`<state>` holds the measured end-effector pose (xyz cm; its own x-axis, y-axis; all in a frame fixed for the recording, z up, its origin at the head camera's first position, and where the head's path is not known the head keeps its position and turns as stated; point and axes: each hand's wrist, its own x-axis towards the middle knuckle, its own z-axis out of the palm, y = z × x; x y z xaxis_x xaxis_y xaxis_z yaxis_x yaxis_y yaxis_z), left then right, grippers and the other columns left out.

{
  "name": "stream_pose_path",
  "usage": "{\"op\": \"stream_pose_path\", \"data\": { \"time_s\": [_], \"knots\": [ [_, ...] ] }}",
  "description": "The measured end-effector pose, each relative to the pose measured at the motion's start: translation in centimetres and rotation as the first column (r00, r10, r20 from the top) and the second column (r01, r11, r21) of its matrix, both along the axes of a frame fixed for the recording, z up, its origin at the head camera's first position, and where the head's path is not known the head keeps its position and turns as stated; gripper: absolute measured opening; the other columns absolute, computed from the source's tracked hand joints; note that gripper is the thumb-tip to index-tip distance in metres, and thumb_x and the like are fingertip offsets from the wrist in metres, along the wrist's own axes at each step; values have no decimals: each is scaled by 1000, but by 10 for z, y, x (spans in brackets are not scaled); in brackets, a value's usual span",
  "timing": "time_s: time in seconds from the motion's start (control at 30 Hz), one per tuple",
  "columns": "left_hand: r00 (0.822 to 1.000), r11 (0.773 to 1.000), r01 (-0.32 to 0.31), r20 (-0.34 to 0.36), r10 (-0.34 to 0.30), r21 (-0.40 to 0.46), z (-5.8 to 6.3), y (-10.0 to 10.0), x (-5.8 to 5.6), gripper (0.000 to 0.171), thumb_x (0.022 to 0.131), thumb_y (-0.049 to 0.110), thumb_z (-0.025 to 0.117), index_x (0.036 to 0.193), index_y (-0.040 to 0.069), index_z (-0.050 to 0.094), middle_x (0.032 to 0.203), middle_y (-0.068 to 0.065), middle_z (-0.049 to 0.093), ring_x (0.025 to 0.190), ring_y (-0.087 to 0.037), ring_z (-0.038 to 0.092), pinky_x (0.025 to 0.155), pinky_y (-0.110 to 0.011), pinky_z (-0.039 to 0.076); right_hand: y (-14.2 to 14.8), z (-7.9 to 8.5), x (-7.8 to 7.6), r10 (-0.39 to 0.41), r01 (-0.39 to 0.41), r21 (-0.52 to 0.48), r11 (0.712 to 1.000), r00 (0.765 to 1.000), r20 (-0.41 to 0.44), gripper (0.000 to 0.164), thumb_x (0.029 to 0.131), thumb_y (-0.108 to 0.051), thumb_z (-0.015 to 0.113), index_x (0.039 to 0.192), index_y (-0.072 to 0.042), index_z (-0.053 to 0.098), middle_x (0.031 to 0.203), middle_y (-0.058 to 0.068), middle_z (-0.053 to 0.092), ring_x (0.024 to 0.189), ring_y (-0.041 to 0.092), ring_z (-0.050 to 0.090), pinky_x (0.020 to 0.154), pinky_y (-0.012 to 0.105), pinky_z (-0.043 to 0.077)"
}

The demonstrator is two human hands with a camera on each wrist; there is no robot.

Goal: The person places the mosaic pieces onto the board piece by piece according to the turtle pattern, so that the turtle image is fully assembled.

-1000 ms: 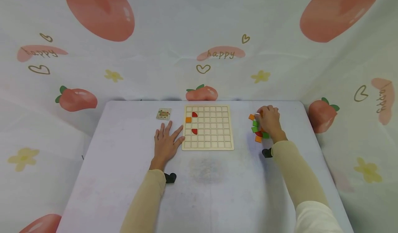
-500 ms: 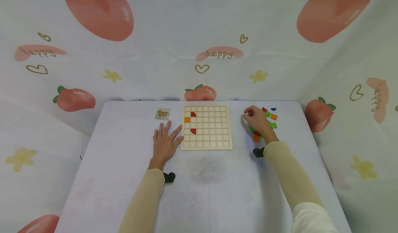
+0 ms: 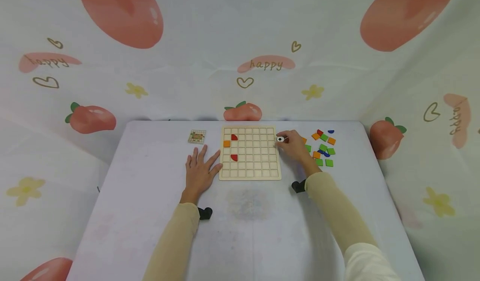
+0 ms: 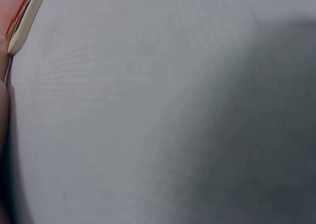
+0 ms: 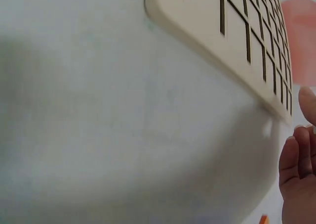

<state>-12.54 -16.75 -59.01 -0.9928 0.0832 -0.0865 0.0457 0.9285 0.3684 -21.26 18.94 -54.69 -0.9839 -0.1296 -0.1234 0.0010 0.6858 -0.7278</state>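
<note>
"Fruit-printed cloth [image 3: 187,85] walls the table [image 3: 258,239]. Why's the left hand [image 3: 199,174] spread flat, left of centre?"
"Perhaps steadying the grid board [image 3: 257,151] mid-frame, gripping nothing. The right hand [image 3: 295,146] pinches an eye piece [image 3: 280,139] by the board's right edge."
"Elbow room?"
"Below the board, yes; loose tiles [image 3: 331,151] crowd right of centre."

Tabletop [image 3: 127,181] passable along its left and right edges, and between the forearms [image 3: 174,241] on the grid board's [image 3: 258,166] near side. Obstructions: left hand [image 3: 200,175] and right hand [image 3: 295,146] flanking the board; card [image 3: 196,136] by the far edge; loose pieces [image 3: 329,163] toward the far right corner.
</note>
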Motion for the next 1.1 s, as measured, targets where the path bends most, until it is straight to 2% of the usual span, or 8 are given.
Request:
{"op": "stream_pose_path", "data": {
  "time_s": [0.13,0.27,0.53,0.83,1.1],
  "knots": [
    [1000,1000,-4,3,4,0,0,-1,-1,60,101,67,40,156,44,36,174,-6,11,161,-38,-3,127,-62,1,-16,-1,-2,1,-1,-37,999,1000,17,40,96,-20,71,133,-5,63,124,17,57,102,29,58,86,34,50],
    [1000,1000,-3,15,3,-7,0,-2,-1,60,101,69,38,156,46,34,174,-5,10,161,-37,-4,127,-62,1,-32,-2,-5,11,-8,-74,997,999,41,38,96,-20,72,131,-6,64,118,15,58,100,27,56,84,35,49],
    [1000,1000,-22,-4,22,-17,-1,-9,1,60,100,69,39,156,46,36,174,-6,12,161,-38,-3,127,-63,3,-70,-6,-14,115,-112,-136,984,993,12,30,94,-23,75,121,-12,69,102,7,58,93,22,53,81,33,46],
    [1000,1000,-19,13,20,-19,2,-4,1,60,100,69,39,156,47,34,174,-5,11,161,-38,-3,127,-62,2,-99,1,-21,132,-128,-146,981,991,17,33,97,-17,71,128,-10,65,115,8,65,102,24,60,89,37,52],
    [1000,999,-9,22,10,-48,-4,-2,-1,61,100,73,34,156,50,31,174,-3,8,161,-36,-5,128,-61,3,-119,0,-25,95,-91,-165,982,995,18,34,98,-18,68,130,-7,61,108,9,63,97,23,57,90,38,50]
  ]
}}
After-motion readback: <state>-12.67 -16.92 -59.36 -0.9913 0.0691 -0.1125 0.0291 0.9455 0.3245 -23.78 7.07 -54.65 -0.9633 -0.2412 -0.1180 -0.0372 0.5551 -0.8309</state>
